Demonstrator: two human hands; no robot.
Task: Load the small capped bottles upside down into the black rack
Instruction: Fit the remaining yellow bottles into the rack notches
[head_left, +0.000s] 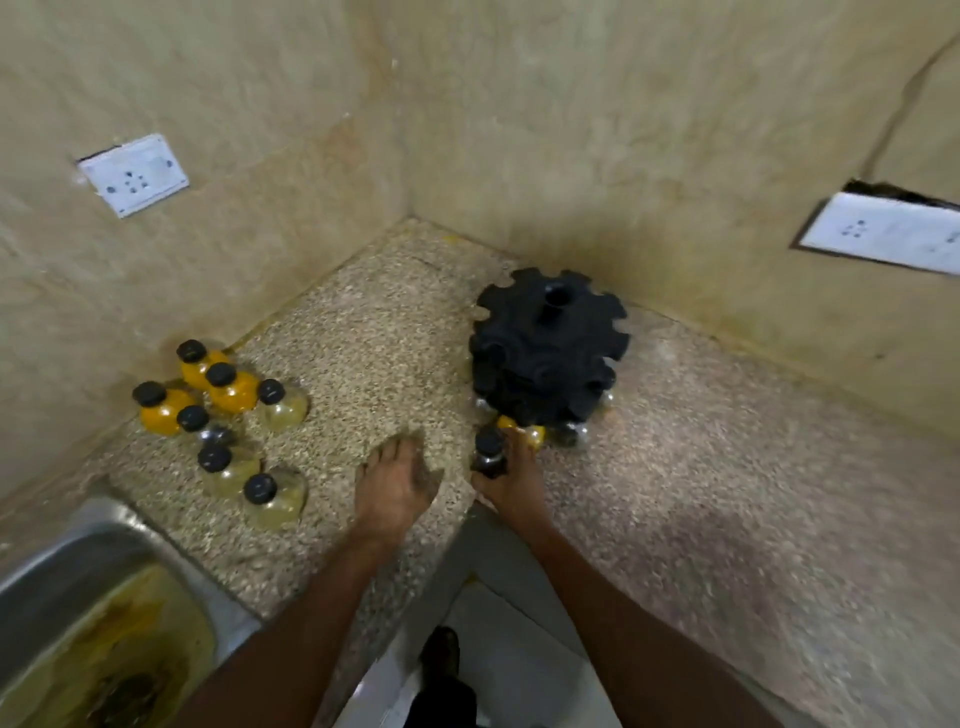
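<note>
Eight bottles (223, 410) are waiting upright, caps up, in a loose cluster at the table's (363, 332) left edge, near the wall. That keeps them stable and leaves the middle free for your reach. Three look orange-filled, the rest pale or clear.

Rack (549, 345) sits back in the corner, well apart from the cluster. The walls behind probably stop it sliding when you push a bottle in. Its slotted tiers face outward, so each slot loads from the side. The lowest tier already shows some glassy bottles and an orange one (535, 432) at the near edge, touching the rack; I can't tell whether that one is fully seated, since the frame is soft there.

Your right hand (511, 480) is clamped on a dark bottle (489, 453), cap still pointing up, just in front of the rack's base. It needs flipping before it goes in. The grip around the body leaves the cap end free, which suits that.

Your left hand (397, 480) rests flat on the table, fingers relaxed, holding nothing. It looks like a brace while you lean in, and it sits between cluster and rack, handy for the next pick.

Sink (57, 561) is bottom left, beside the nearest bottles, so mind knocking one over the rim.
</note>
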